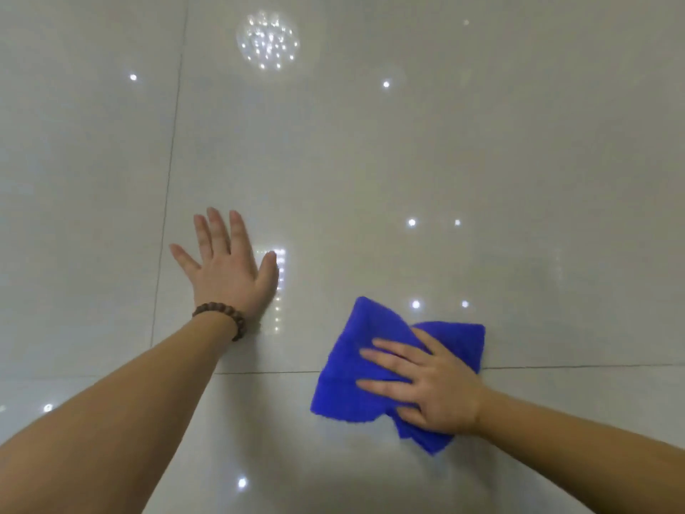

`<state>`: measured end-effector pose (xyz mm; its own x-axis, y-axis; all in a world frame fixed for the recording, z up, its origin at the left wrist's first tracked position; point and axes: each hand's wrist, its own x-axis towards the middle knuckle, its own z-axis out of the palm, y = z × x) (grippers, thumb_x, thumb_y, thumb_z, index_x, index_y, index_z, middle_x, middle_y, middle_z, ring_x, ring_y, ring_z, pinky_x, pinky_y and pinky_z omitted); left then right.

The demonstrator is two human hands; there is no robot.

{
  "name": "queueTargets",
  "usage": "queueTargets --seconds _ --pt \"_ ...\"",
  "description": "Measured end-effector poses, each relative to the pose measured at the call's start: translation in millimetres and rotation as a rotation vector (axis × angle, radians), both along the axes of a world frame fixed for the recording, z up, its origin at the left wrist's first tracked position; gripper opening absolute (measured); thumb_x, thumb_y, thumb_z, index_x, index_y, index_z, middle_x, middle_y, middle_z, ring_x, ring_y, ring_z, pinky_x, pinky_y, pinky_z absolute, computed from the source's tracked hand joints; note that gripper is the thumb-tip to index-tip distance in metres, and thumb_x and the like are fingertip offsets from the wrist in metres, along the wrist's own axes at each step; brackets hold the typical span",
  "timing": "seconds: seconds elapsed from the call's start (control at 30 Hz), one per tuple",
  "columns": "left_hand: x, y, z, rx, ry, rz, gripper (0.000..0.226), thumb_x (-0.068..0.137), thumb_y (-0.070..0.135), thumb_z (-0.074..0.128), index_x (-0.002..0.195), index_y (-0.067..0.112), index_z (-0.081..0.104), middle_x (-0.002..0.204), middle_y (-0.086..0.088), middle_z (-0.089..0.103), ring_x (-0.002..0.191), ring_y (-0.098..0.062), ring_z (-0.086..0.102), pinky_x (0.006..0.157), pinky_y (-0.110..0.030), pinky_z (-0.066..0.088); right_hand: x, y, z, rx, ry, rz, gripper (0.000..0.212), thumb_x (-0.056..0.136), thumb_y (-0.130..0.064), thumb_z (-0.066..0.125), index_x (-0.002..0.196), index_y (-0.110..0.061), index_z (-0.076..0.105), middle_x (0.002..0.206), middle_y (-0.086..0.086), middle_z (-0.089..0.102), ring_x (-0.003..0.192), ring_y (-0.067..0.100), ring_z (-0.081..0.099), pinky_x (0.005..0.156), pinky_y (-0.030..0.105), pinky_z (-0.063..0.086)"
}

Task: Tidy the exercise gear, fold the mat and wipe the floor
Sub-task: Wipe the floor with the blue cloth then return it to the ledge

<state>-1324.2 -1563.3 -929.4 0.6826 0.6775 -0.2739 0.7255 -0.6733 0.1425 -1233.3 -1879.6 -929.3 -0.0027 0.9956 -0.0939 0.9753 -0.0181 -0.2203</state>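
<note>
A bright blue cloth (356,369) lies crumpled on the glossy pale tiled floor (407,150), low and right of centre. My right hand (426,383) presses flat on the cloth with straight fingers pointing left. My left hand (226,265) rests flat on the bare floor to the left of the cloth, fingers spread, with a brown bead bracelet (220,315) on the wrist. No exercise gear or mat is in view.
The floor is made of large shiny tiles with thin dark grout lines (168,202). Ceiling lights mirror in it, a round cluster of them (267,40) at the top. Nothing else stands on the floor within the view.
</note>
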Motion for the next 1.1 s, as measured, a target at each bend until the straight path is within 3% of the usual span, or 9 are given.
queueTargets --seconds 0.07,0.13,0.27,0.37,0.5,0.67,0.77,0.97,1.1 --pt "9 -30 4 -0.026 -0.114 -0.138 0.081 0.088 0.057 0.023 0.154 0.011 0.007 0.161 -0.014 -0.004 0.148 -0.027 -0.011 0.114 -0.062 -0.007 60 -10 -5 0.047 -0.064 -0.157 0.054 0.083 -0.042 0.049 0.136 -0.040 0.043 0.147 0.000 0.042 0.134 0.021 0.038 0.100 0.050 0.034" --pt "26 -85 3 -0.082 -0.183 -0.330 0.080 0.091 0.056 0.024 0.153 0.008 0.009 0.160 -0.017 0.000 0.148 -0.029 -0.007 0.115 -0.061 -0.005 142 -5 -12 0.110 -0.126 -0.646 0.051 0.086 -0.043 0.042 0.136 -0.037 0.041 0.146 0.005 0.043 0.131 0.025 0.040 0.097 0.054 0.035" --pt "51 -165 -8 -0.071 -0.048 -0.680 0.087 0.091 0.069 0.013 0.153 0.010 0.000 0.160 -0.016 -0.006 0.148 -0.030 -0.011 0.113 -0.064 -0.001 241 -8 -8 -0.011 -0.071 -1.235 0.046 0.096 -0.042 0.038 0.142 -0.035 0.037 0.154 0.002 0.027 0.139 0.024 0.024 0.110 0.052 0.019" --pt "56 -163 -13 0.024 0.062 -0.750 0.089 0.090 0.072 0.009 0.152 0.010 -0.002 0.160 -0.014 -0.008 0.148 -0.029 -0.011 0.112 -0.065 0.000 210 -10 -7 0.012 -0.095 -1.220 0.048 0.095 -0.043 0.038 0.142 -0.035 0.038 0.154 0.002 0.028 0.139 0.023 0.025 0.110 0.051 0.018" --pt "58 -165 -9 0.007 0.109 -0.737 0.089 0.089 0.072 0.008 0.153 0.012 -0.005 0.159 -0.013 -0.012 0.147 -0.027 -0.014 0.113 -0.063 -0.004 51 -67 2 0.015 -0.084 -1.004 0.052 0.087 -0.045 0.047 0.138 -0.035 0.046 0.150 0.001 0.037 0.136 0.023 0.036 0.105 0.050 0.026" --pt "59 -167 -4 0.020 0.122 -0.734 0.089 0.088 0.072 0.004 0.152 0.013 -0.009 0.159 -0.012 -0.015 0.147 -0.026 -0.018 0.114 -0.061 -0.007 -109 -144 11 -0.148 -0.056 -0.757 0.061 0.084 -0.051 0.048 0.142 -0.041 0.035 0.153 -0.001 0.030 0.139 0.020 0.029 0.104 0.052 0.027" --pt "59 -170 -2 0.029 0.085 -0.719 0.089 0.089 0.071 0.006 0.153 0.010 -0.007 0.159 -0.013 -0.012 0.147 -0.025 -0.016 0.114 -0.062 -0.005 -67 -164 3 -0.109 -0.045 -0.803 0.058 0.083 -0.049 0.049 0.140 -0.042 0.038 0.150 -0.003 0.036 0.137 0.018 0.032 0.102 0.051 0.030" --pt "56 -171 -9 0.100 0.051 -0.738 0.088 0.090 0.069 0.012 0.153 0.008 0.000 0.160 -0.014 -0.004 0.148 -0.025 -0.011 0.115 -0.060 -0.006 136 -212 -6 -0.042 -0.146 -1.396 0.049 0.094 -0.047 0.037 0.141 -0.034 0.039 0.151 0.003 0.035 0.136 0.025 0.034 0.105 0.053 0.028" --pt "56 -174 -8 0.092 0.032 -0.723 0.089 0.089 0.069 0.012 0.153 0.009 0.001 0.161 -0.014 -0.002 0.148 -0.023 -0.010 0.115 -0.059 -0.006 88 -193 -8 0.066 -0.185 -1.572 0.050 0.092 -0.045 0.040 0.140 -0.032 0.042 0.150 0.003 0.036 0.137 0.024 0.033 0.106 0.052 0.028"
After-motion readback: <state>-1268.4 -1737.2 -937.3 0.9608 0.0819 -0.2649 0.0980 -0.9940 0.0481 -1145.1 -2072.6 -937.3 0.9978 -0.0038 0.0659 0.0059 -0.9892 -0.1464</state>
